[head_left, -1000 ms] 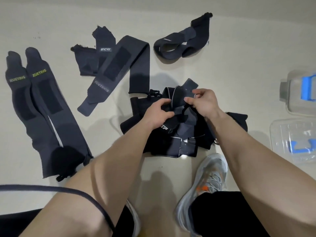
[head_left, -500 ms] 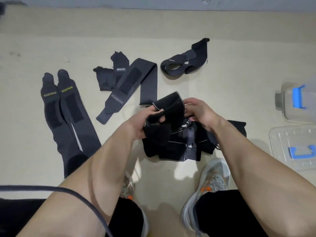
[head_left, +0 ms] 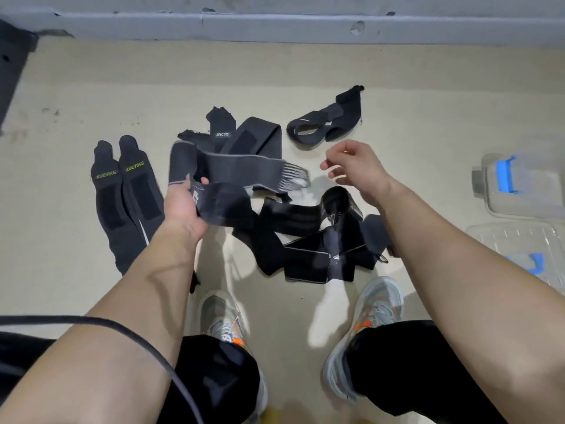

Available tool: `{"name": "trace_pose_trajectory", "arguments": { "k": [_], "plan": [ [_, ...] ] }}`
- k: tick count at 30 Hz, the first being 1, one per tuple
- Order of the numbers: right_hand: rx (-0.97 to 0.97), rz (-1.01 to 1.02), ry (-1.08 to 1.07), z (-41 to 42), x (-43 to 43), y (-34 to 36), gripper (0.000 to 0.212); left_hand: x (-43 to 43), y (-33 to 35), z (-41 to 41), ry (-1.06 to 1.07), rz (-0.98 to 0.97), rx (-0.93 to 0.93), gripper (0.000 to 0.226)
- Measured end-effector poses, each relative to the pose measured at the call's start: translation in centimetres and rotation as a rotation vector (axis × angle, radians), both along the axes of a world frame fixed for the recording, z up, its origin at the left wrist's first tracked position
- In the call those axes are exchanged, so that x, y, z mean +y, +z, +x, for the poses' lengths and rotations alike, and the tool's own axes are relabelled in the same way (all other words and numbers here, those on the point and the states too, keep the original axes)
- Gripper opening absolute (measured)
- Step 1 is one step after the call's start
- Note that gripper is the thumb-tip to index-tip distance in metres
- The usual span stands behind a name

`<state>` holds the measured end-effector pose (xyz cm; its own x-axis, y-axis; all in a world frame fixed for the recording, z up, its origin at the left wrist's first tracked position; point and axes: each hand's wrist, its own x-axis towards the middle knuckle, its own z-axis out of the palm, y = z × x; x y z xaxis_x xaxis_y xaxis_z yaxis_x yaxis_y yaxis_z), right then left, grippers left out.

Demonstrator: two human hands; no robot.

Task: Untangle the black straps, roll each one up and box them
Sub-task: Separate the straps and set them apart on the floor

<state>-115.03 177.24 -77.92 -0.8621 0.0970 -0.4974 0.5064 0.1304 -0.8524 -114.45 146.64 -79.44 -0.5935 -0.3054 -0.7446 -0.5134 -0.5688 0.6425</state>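
1. The left hand grips a black strap, fingers curled round it, palm turned up.
2. This strap's long axis runs left to right: one band leaves the hand toward the right and ends in a grey-striped tip, and a lower band trails right and down to the tangled pile.
3. The right hand hovers above the floor beyond the pile, fingers loosely curled and holding nothing.
4. The pile lies on the floor just ahead of the grey shoes, its bands crossing in several directions.
5. Two long straps marked XUEYING lie flat side by side at the left, long axes running near to far.
6. A folded strap and a looped strap lie farther out.
7. At the right edge sit a clear box with a blue latch and, nearer, a clear lid.
8. The floor is beige and scuffed, and meets a chipped grey skirting.
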Motion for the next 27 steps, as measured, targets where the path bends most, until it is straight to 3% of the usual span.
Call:
{"name": "trace_pose_trajectory", "arguments": {
  "k": [3,6,10,14,17,20,21,24,27],
  "plan": [
    [-0.117,0.141,-0.12,1.3,2.9,-2.7,0.011,0.4,-2.5,0.7,-0.217,-0.469,-0.162,0.017],
    [-0.275,0.3,-0.131,4.2,5.8,-6.9,0.017,2.6,-4.8,2.0,-0.454,-0.44,-0.298,0.014],
    [-0.467,0.35,0.005,7.7,6.7,-11.5,0.006,6.7,-6.7,4.2,-0.909,-0.45,-0.248,0.015],
    [-0.451,0.299,-0.021,9.1,5.6,-13.9,0.029,10.1,-8.3,5.5,-1.148,-0.501,-0.163,0.009],
    [-0.364,0.207,-0.082,8.9,3.5,-12.8,0.025,11.8,-9.7,6.0,-1.214,-0.491,-0.084,0.035],
    [-0.223,0.084,0.053,7.8,1.0,-11.8,0.027,13.2,-10.2,6.2,-1.225,-0.448,0.018,0.072],
    [-0.183,0.049,0.102,7.4,0.4,-11.4,0.027,13.4,-10.3,6.0,-1.185,-0.413,0.024,0.071],
    [-0.191,-0.16,0.057,6.1,0.3,-10.5,0.039,13.1,-10.1,5.1,-1.086,-0.432,0.02,0.019],
    [-0.275,-0.272,-0.016,6.2,2.1,-10.1,0.042,11.8,-10.0,4.2,-1.104,-0.548,0.003,0.013]
  ]
}}
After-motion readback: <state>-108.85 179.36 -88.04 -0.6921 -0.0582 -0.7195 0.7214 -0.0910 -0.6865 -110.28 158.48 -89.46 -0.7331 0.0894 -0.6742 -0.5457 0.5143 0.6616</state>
